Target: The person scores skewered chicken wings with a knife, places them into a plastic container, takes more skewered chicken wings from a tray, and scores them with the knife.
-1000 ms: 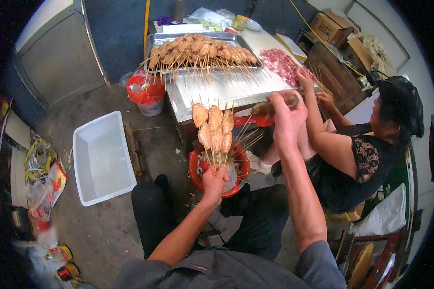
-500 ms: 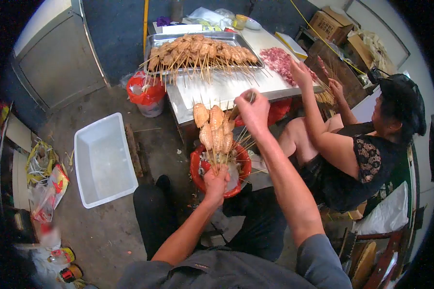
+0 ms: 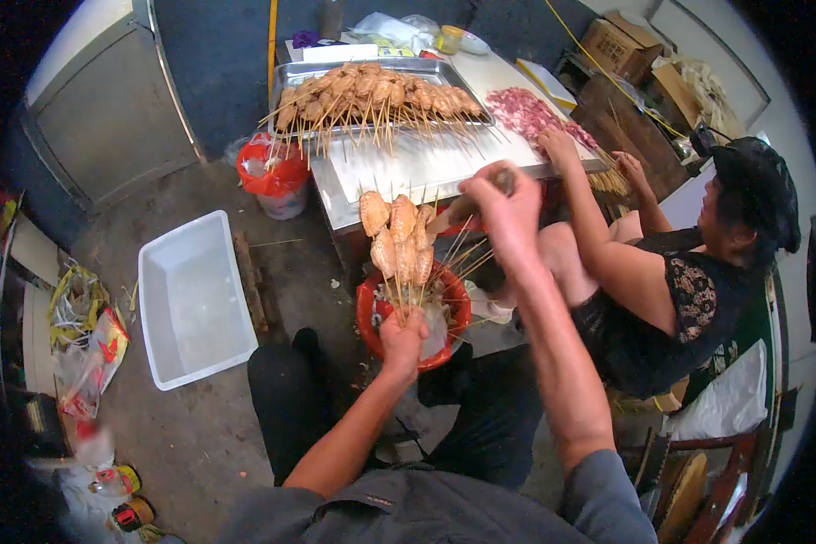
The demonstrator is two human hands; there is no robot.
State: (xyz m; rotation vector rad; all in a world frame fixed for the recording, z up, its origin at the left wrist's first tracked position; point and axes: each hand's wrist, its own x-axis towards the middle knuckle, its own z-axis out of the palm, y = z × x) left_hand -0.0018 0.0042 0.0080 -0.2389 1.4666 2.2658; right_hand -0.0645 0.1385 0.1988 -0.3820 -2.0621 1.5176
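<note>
My left hand [image 3: 403, 335] is closed around the lower ends of several bamboo skewers. Threaded on them are pale orange, seasoned chicken wings [image 3: 401, 238], fanned out above the fist. My right hand [image 3: 508, 204] is wrapped round a brown tool [image 3: 461, 210] with a rounded handle end; its tip is beside the right-hand wings. Whether it is a brush or a blade I cannot tell. Beneath the wings stands a red-lined bucket [image 3: 364, 313] with skewers sticking out of it.
A metal tray [image 3: 286, 86] heaped with skewered wings sits on the table [image 3: 344, 195], near chopped raw meat [image 3: 526, 113]. A co-worker [image 3: 644, 290] sits at right, one hand at the meat. A white tub [image 3: 199, 304] and another red-lined bucket [image 3: 276, 181] are on the left.
My right hand has moved right and slightly down with the brown tool. The wings in my left hand have shifted slightly left. The co-worker's hand has lowered to the meat.
</note>
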